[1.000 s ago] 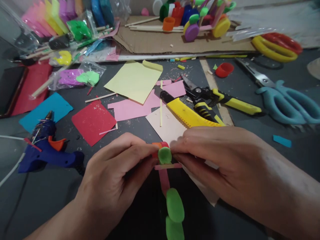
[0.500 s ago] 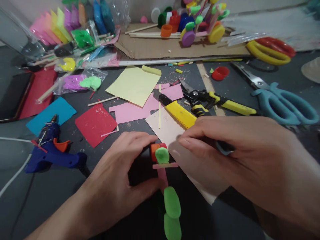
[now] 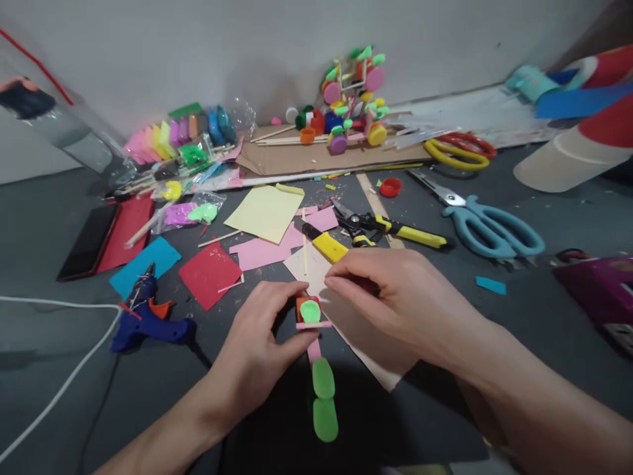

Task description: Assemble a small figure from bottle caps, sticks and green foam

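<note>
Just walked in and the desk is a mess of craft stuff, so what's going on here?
A person is working on a small foam craft piece on the dark table. The left hand grips its top end, where a green oval sits on a pink strip. The right hand hovers beside it, fingers pinched. A blue glue gun, scissors and coloured sheets lie around.

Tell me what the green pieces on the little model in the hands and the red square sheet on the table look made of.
Green pieces: probably craft foam or soft clay, matte, with rounded thick edges. Red square sheet: likely foam sheet or card, flat, matte, cleanly cut. The left hand holds the model.
</note>
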Available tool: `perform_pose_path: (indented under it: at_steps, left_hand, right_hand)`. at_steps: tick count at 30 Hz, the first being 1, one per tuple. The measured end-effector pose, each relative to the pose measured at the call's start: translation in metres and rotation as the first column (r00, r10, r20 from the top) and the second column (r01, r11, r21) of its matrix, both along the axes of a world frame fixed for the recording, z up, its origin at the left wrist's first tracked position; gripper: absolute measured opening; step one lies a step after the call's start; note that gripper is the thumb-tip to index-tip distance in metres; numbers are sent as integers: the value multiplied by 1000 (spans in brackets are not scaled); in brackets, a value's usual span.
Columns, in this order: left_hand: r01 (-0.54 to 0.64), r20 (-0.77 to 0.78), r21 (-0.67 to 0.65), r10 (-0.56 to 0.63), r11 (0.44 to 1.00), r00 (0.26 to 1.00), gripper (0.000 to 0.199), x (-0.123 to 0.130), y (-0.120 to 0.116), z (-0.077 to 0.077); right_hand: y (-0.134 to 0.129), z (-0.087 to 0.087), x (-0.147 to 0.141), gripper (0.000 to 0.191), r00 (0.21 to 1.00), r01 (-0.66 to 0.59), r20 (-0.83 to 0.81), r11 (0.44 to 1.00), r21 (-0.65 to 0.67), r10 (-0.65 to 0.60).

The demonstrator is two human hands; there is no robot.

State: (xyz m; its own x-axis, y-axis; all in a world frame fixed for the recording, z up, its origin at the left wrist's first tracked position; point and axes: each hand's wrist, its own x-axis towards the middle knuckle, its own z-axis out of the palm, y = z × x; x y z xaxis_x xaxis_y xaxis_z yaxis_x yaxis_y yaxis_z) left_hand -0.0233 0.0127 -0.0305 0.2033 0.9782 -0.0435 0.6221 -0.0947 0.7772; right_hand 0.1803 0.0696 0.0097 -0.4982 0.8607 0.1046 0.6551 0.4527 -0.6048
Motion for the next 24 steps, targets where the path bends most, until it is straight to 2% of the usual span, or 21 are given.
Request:
perform_pose_path:
  at_steps: [4, 8, 11, 17, 20, 24]
  left_hand:
    - [-22, 83, 5, 21, 1000, 996, 43, 1, -1, 6]
    - [-90, 140, 120, 72, 989, 987, 45, -5, -3, 13]
    - [-130, 211, 158, 95, 979, 973, 47, -9, -5, 17]
    - [-63, 367, 109, 19, 992, 930, 45, -9, -12, 26]
    - [-53, 454, 14, 41, 999, 890, 45, -7, -16, 28]
    - [48, 535, -84, 4, 995, 845, 44, -8, -18, 28]
  right_hand:
    - [3, 1, 1, 19, 999, -16, -45, 1000, 22, 17]
    - [0, 2, -1, 18, 992, -25, -124, 998, 58, 32]
    - [-5, 3, -3, 15, 975, -51, -211, 994, 95, 70]
    - [-10, 6, -1, 22, 844, -296, -442, 951, 87, 303]
    - [-10, 7, -1, 23, 812, -375, -466, 926, 46, 352]
    - [-11, 8, -3, 21, 793, -448, -463, 894, -1, 396]
